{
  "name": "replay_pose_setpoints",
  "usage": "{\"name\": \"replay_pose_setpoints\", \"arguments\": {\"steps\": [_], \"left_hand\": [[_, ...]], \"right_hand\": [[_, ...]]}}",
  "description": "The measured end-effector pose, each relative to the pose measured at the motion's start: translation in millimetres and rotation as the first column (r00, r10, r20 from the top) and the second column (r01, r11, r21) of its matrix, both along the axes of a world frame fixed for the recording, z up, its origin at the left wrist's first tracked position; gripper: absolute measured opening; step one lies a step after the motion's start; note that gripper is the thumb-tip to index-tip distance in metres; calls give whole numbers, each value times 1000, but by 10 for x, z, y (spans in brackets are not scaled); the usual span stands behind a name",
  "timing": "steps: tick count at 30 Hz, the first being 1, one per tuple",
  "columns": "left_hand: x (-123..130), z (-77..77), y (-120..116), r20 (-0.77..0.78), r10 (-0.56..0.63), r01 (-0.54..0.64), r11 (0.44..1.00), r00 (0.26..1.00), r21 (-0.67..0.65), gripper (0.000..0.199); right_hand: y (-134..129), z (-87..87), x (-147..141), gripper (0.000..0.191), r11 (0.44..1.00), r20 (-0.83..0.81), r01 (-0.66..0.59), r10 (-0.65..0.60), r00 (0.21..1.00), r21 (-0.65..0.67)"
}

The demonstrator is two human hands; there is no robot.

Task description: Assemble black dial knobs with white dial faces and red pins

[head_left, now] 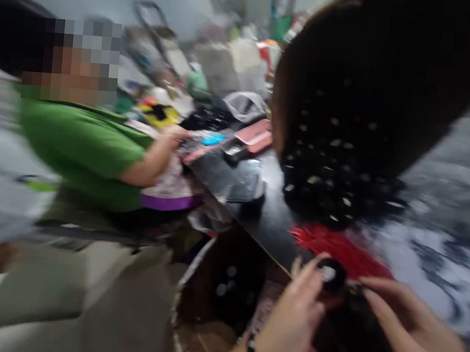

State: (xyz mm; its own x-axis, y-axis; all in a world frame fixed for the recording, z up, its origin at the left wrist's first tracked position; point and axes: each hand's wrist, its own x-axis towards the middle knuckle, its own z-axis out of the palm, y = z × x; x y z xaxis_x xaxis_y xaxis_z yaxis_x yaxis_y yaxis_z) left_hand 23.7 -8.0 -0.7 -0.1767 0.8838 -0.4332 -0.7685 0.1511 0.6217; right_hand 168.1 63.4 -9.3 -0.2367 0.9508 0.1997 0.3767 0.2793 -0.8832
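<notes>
The picture is heavily blurred by motion. My left hand (295, 316) and my right hand (413, 334) meet at the bottom right around a small round black part (330, 274) with a pale centre. The left fingers pinch it from the left, and the right fingertips touch its right side. Just above lies a red fringed piece (341, 248) on a dark table (272, 222). Behind it stands a heap of small black round parts (333, 173) with pale centres.
A person in a green shirt (82, 148) sits at the left, a hand (177, 133) at the cluttered table. A brown container (217, 299) with dark round parts is below the table edge. Bags and boxes (227, 61) fill the back.
</notes>
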Motion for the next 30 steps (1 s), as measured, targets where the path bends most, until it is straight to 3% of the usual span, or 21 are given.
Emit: {"name": "replay_pose_setpoints", "arguments": {"steps": [4, 6, 9, 12, 16, 23, 26, 30], "left_hand": [[-25, -31, 32, -45, -59, 57, 998, 997, -24, 35], [12, -83, 26, -91, -111, 107, 993, 990, -48, 36], [45, -143, -20, -244, -184, 175, 983, 952, -58, 37], [12, -177, -30, -338, -240, 234, 970, 910, -59, 38], [-39, -169, 20, -348, -287, 280, 957, 892, -72, 40], [4, -186, -14, -353, -327, 321, 944, 877, -77, 39], [4, -218, -89, -440, -364, 325, 931, 821, -165, 35], [-104, -259, -182, -580, -358, 309, 933, 731, -187, 30]], "right_hand": [[-64, 312, 28, 15, 988, -123, -101, 86, 989, -117], [-35, 352, -69, 14, 991, -107, -120, 113, 988, -54], [-18, 350, -123, 11, 988, -37, -147, 146, 989, -43], [-10, 309, -81, 6, 973, -32, -149, 146, 989, -178], [15, 246, -32, 10, 938, -87, -140, 118, 989, -318], [-56, 232, 1, 11, 936, 26, -154, 171, 985, -317], [-171, 205, 25, 14, 917, 3, -208, 222, 975, -341], [-231, 194, 37, 15, 916, 15, -246, 264, 964, -317]]}}
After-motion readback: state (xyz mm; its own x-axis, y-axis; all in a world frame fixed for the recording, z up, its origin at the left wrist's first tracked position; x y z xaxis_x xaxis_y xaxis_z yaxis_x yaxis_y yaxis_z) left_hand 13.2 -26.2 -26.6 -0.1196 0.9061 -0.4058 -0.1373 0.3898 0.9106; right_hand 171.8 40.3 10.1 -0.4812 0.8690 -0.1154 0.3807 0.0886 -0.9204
